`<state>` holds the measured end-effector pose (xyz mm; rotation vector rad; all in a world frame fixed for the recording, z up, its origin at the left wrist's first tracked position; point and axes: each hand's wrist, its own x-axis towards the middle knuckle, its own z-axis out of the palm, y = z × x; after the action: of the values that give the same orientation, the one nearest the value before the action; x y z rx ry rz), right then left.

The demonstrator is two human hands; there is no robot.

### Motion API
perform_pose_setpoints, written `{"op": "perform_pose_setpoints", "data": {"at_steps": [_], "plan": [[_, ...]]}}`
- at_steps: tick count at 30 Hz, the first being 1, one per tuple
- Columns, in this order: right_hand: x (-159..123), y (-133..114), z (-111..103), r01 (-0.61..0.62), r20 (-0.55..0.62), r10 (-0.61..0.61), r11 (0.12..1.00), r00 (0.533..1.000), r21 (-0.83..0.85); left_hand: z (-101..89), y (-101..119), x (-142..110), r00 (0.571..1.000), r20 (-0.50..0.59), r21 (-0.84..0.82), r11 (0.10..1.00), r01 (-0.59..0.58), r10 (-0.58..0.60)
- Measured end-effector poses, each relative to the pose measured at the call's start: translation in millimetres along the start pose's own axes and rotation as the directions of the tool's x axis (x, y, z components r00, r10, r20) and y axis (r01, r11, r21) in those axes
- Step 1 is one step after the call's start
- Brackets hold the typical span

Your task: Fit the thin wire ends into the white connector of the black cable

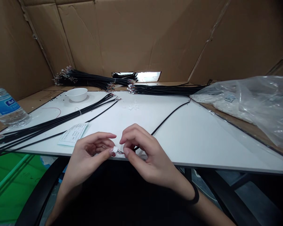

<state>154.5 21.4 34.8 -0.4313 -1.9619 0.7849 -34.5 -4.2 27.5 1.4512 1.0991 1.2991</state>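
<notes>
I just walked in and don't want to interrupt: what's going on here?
The person's left hand pinches a small white plastic connector, and the right hand holds the thin wires beside it, at the end of a long black cable. More black cables lie bundled on the white table, near a round white bowl.

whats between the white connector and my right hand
Thin wires run from the white connector to the right hand, seen in the head view.
</notes>
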Motion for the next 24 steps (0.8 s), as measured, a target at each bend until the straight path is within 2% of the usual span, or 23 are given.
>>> {"op": "perform_pose_setpoints", "data": {"at_steps": [10,24], "plan": [[-0.6,1.8,0.2,-0.051,0.011,0.051,0.999,0.999,-0.008,-3.1,1.7,-0.9,0.996,0.082,-0.017,0.999,-0.033,0.034],[0.7,1.3,-1.4,-0.116,-0.001,0.117,0.989,0.993,0.089,2.0,9.7,-2.0,0.998,0.047,0.008,0.999,0.037,-0.038]]}}
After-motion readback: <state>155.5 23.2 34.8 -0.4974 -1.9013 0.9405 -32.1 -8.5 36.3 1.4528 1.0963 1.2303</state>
